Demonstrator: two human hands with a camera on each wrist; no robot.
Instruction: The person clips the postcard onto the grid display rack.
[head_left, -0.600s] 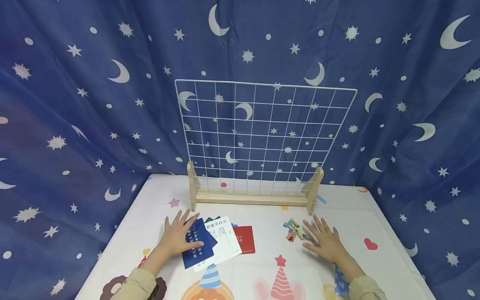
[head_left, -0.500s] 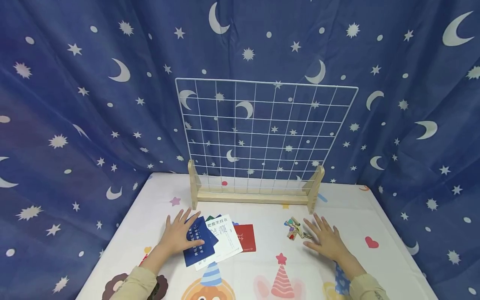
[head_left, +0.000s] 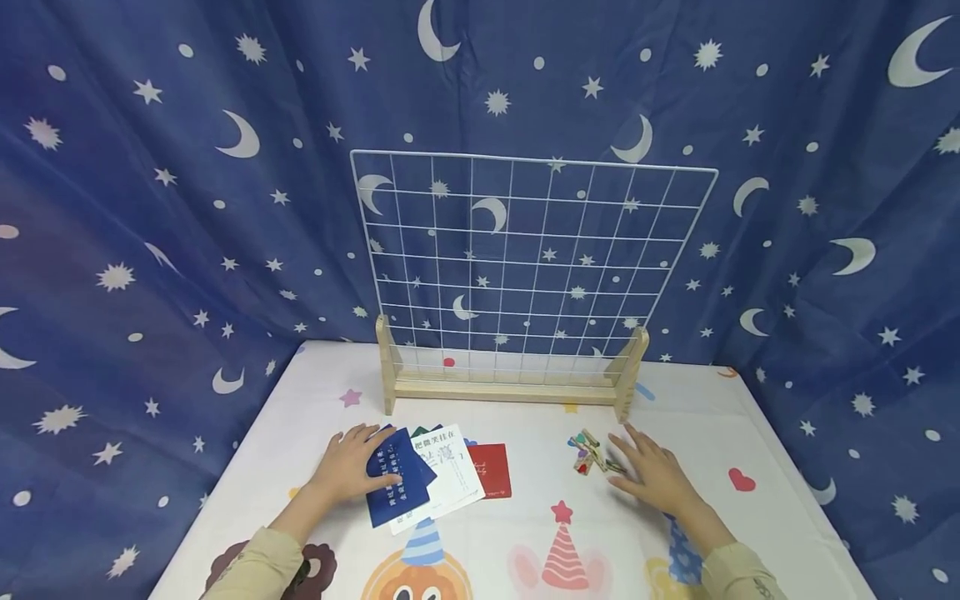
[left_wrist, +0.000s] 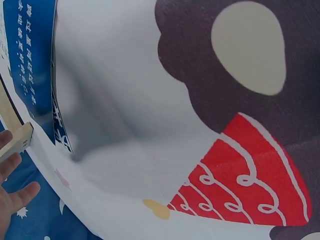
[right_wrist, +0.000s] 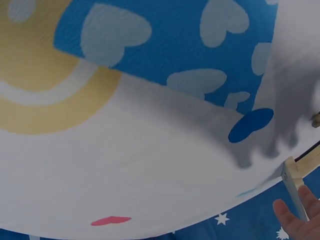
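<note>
My left hand [head_left: 345, 467] hovers at the left side of a fanned pile of cards, thumb over a dark blue card [head_left: 401, 492] with white writing. In the left wrist view, its fingers [left_wrist: 20, 197] are spread, with the blue card [left_wrist: 32, 65] apart from them. White cards [head_left: 450, 475] lie partly under the blue one, and a red card [head_left: 491, 471] shows at the right. To the right, my right hand [head_left: 656, 475] is beside a small heap of wooden clothespins [head_left: 588, 452] with coloured hearts. Its fingers are loosely bent and hold nothing.
Behind the cards and clothespins stands a white wire grid rack [head_left: 525, 267] on a wooden base [head_left: 502, 392]. A white cloth with cartoon prints [head_left: 525, 533] covers the table. Blue star-and-moon curtains [head_left: 187, 250] enclose the back and sides.
Fingers of both hands have gone from widely spread to a little more bent and closer together. The cards, clothespins and rack stay in place, while the head view has shifted slightly.
</note>
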